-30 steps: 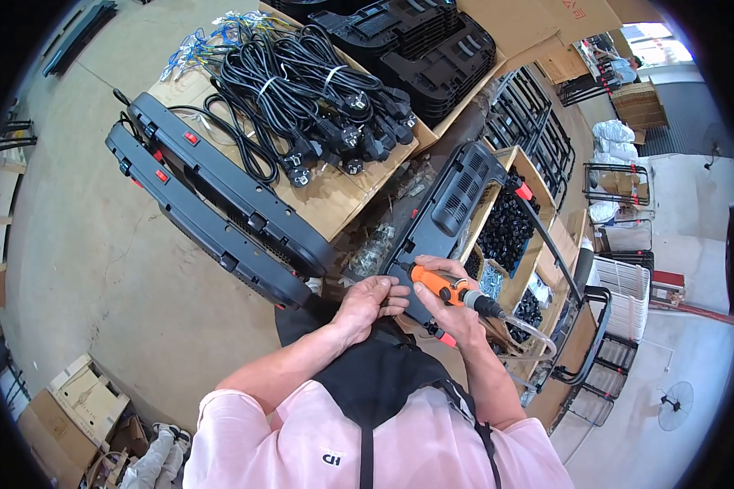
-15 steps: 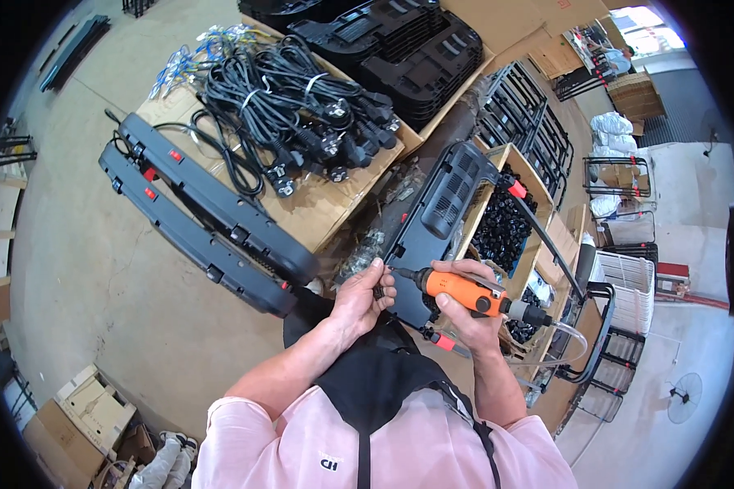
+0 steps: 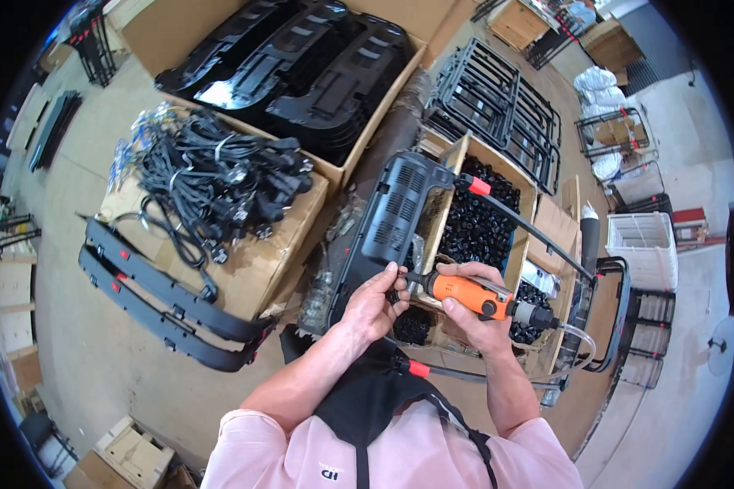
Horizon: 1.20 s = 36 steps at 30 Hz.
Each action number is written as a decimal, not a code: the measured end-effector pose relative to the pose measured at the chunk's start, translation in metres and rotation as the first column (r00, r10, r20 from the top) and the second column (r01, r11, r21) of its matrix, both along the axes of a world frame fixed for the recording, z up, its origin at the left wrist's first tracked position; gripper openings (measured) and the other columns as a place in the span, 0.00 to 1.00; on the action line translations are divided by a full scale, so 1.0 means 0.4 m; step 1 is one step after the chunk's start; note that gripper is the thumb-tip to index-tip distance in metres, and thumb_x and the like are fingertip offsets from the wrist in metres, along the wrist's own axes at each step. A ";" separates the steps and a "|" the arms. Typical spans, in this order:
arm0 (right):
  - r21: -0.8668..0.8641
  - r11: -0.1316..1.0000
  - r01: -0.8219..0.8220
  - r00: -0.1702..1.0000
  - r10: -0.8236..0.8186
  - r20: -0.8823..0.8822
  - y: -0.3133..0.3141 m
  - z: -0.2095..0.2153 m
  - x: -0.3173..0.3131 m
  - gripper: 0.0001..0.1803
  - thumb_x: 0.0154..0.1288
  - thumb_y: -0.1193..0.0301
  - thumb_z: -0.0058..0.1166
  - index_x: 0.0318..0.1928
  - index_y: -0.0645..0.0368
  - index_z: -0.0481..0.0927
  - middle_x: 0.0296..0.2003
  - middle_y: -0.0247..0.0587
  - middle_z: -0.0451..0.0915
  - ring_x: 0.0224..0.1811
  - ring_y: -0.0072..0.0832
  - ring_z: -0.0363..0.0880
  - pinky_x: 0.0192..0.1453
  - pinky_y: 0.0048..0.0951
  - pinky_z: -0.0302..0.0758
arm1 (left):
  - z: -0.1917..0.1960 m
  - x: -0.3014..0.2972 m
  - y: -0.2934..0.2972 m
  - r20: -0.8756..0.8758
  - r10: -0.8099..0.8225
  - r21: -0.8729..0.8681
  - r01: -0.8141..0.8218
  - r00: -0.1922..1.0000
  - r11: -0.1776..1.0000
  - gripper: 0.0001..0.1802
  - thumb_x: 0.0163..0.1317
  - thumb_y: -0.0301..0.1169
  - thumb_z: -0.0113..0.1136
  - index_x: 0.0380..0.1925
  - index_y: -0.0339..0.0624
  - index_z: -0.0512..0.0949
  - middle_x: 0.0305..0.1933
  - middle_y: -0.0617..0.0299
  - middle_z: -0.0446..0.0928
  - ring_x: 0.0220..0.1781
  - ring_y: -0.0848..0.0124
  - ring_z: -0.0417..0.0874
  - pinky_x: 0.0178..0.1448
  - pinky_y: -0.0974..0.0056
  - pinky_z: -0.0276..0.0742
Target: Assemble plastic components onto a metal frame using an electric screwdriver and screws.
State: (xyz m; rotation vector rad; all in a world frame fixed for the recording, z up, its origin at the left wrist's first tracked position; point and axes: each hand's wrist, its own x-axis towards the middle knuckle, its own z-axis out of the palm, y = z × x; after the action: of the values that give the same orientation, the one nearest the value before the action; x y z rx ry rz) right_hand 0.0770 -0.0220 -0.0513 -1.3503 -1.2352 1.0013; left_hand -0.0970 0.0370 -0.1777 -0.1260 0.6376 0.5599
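Now holds the orange power screwdriver (image 3: 465, 293) nearer the bin side of the vented black panel (image 3: 383, 228) than in the earlier frame. Includes, beyond the panel at upper left, a large carton (image 3: 151, 49) of stacked black shells (image 3: 302, 73). Left of the panel, includes a cardboard box (image 3: 294, 253) bearing bundled black cables (image 3: 212, 175). Right of the panel, includes a wooden bin (image 3: 442, 213) of black parts (image 3: 477, 220). With the right hand (image 3: 477, 322), grips the screwdriver body, right of the panel. With the left hand (image 3: 373, 306), pinches at the bit tip near the panel's right edge, clasping small dark pieces, too small to identify, in curled fingers.
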 end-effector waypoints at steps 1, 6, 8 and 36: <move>-0.002 1.000 0.015 1.000 -0.015 0.012 0.009 -0.002 0.027 0.29 0.63 0.78 0.71 0.62 0.62 0.72 0.57 0.56 0.84 0.63 0.42 0.83 0.70 0.45 0.78 | -0.001 0.036 0.011 -0.010 0.014 -0.006 -0.014 1.000 1.000 0.15 0.80 0.45 0.57 0.47 0.46 0.82 0.32 0.70 0.80 0.34 0.73 0.82 0.40 0.66 0.84; 0.011 0.998 0.065 0.997 -0.065 0.034 0.089 -0.011 0.181 0.29 0.63 0.79 0.70 0.62 0.61 0.72 0.58 0.52 0.83 0.62 0.38 0.82 0.70 0.42 0.77 | 0.004 0.204 0.062 -0.024 0.051 -0.009 -0.051 0.998 0.999 0.20 0.83 0.47 0.50 0.48 0.41 0.80 0.39 0.62 0.82 0.39 0.67 0.85 0.48 0.61 0.86; 0.016 0.991 0.134 0.990 -0.135 0.032 0.139 0.000 0.242 0.29 0.64 0.76 0.72 0.63 0.61 0.74 0.58 0.50 0.84 0.61 0.35 0.82 0.69 0.40 0.78 | -0.023 0.257 0.061 -0.047 0.044 -0.016 -0.045 0.998 0.999 0.20 0.84 0.44 0.46 0.50 0.37 0.77 0.44 0.57 0.82 0.45 0.62 0.87 0.54 0.57 0.87; -0.026 0.997 0.072 0.976 -0.065 0.208 0.498 -0.146 0.443 0.16 0.60 0.74 0.72 0.48 0.59 0.83 0.41 0.34 0.86 0.44 0.21 0.83 0.53 0.28 0.81 | -0.080 0.393 0.128 -0.133 -0.202 0.198 0.226 0.970 0.954 0.19 0.87 0.39 0.39 0.57 0.35 0.74 0.50 0.51 0.84 0.46 0.63 0.88 0.52 0.59 0.87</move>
State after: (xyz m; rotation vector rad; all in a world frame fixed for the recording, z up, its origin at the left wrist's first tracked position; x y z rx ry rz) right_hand 0.2542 0.1772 -0.1095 -1.5436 -1.3203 0.8528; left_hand 0.0603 0.0882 -0.2097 0.1757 0.6858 0.4230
